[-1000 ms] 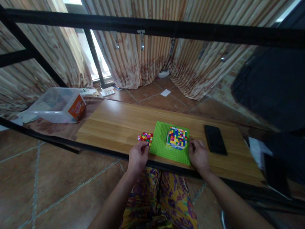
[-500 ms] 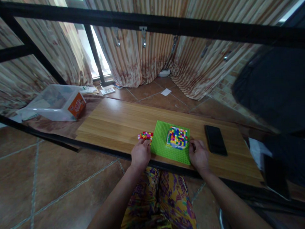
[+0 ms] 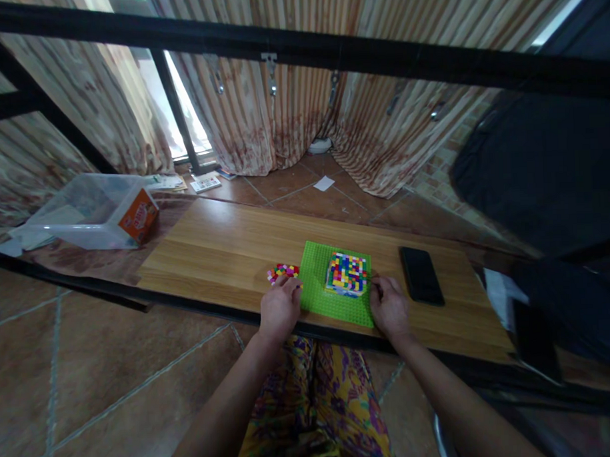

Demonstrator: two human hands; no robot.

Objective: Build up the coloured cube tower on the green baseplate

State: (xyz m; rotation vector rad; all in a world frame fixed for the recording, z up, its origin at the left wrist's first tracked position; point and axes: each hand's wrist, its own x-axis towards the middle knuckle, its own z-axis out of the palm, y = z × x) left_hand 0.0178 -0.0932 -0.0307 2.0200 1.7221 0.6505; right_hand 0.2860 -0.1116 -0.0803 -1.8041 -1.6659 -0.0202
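While your left hand (image 3: pixel 279 308) rests curled at the near edge of the wooden surface (image 3: pixel 226 251), its fingertips touch a small pile of coloured bricks (image 3: pixel 282 272). Your right hand (image 3: pixel 389 307), loosely curled and holding nothing visible, sits beside the green baseplate (image 3: pixel 340 304) carrying a multicoloured brick block (image 3: pixel 346 273). A black phone (image 3: pixel 421 275) lies further right.

Block cube (image 3: pixel 346 274) on baseplate (image 3: pixel 321 300), loose bricks (image 3: pixel 282 271) left, phone (image 3: pixel 421 284) right
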